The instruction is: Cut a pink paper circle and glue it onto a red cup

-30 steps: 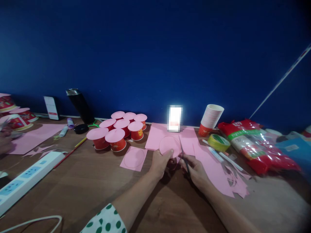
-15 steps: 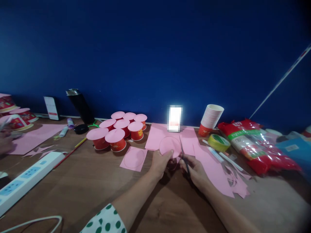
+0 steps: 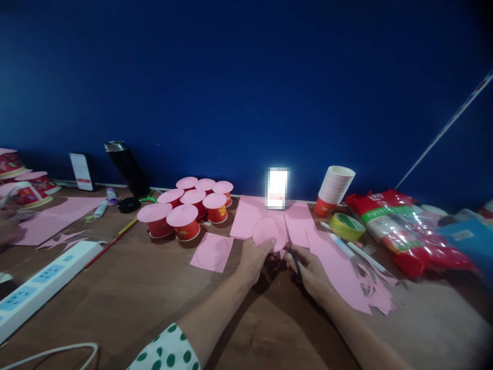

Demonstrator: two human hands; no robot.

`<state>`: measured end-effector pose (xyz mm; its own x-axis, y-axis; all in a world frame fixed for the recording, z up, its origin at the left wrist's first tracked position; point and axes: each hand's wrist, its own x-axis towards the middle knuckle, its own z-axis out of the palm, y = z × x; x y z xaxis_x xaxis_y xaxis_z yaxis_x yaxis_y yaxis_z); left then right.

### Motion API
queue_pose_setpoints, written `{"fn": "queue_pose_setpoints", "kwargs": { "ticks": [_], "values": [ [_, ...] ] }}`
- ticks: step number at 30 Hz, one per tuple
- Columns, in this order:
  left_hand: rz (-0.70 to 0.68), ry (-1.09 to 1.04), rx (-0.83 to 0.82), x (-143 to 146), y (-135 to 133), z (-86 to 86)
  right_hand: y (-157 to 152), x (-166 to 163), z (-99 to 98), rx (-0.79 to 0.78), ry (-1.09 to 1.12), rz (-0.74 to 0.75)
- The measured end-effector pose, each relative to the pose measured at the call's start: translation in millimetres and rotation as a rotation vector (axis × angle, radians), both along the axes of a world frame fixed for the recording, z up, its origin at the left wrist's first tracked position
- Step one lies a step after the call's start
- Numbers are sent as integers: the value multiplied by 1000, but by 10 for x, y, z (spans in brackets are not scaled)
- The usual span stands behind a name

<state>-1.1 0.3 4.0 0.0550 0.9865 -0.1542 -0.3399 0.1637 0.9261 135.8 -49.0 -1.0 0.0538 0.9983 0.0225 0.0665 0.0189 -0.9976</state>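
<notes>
Between the thumb and fingers of my left hand point(image 3: 253, 259) is a round pink paper disc point(image 3: 269, 232) with a drawn outline along its rim. My right hand point(image 3: 310, 270) grips a pair of dark-handled scissors point(image 3: 295, 259), whose blades point up along the disc's right edge. To the left of my hands lies a pink paper square point(image 3: 212, 252) with a circle drawn on it. Farther left stand several red paper cups point(image 3: 187, 228), each topped with a pink disc. Pink sheets point(image 3: 246, 218) lie behind my hands.
A lit phone point(image 3: 277, 187) leans on the blue wall. At right are stacked paper cups point(image 3: 335, 187), yellow-green tape point(image 3: 347, 226), markers, paper scraps point(image 3: 372, 285) and a red package point(image 3: 400, 226). At left are a power strip point(image 3: 46, 282), a black flask point(image 3: 127, 167) and another person's hand point(image 3: 10, 223).
Almost nothing differs. The scissor blades have shifted very slightly at the disc's right edge, while both hands keep their places.
</notes>
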Motion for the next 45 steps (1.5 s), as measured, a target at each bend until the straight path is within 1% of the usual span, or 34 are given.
{"fn": "queue_pose_setpoints", "kwargs": {
  "ticks": [7, 12, 16, 22, 29, 34, 38, 45],
  "values": [
    [-8, -10, 6, 1, 17, -44, 3, 2, -29, -23, 45, -10],
    [5, -28, 19, 2, 24, -70, 9, 6, -36, -12, 57, 3],
    [2, -39, 17, 3, 14, -63, 7, 1, -18, -9, 33, 3],
    [-7, -46, 21, -5, -5, -39, 10, 18, -44, 17, 16, 29],
    [12, -52, 2, -6, -20, 3, 5, 15, -23, -5, 28, 28],
    [-22, -61, 29, -15, -1, -35, 11, 19, -39, 5, 31, 24],
    [-1, -36, 38, -14, 14, -70, 8, 11, -28, 5, 9, 15],
    [-1, -31, 30, -11, 2, -45, -7, -12, 23, 0, 0, -7]
  ]
}}
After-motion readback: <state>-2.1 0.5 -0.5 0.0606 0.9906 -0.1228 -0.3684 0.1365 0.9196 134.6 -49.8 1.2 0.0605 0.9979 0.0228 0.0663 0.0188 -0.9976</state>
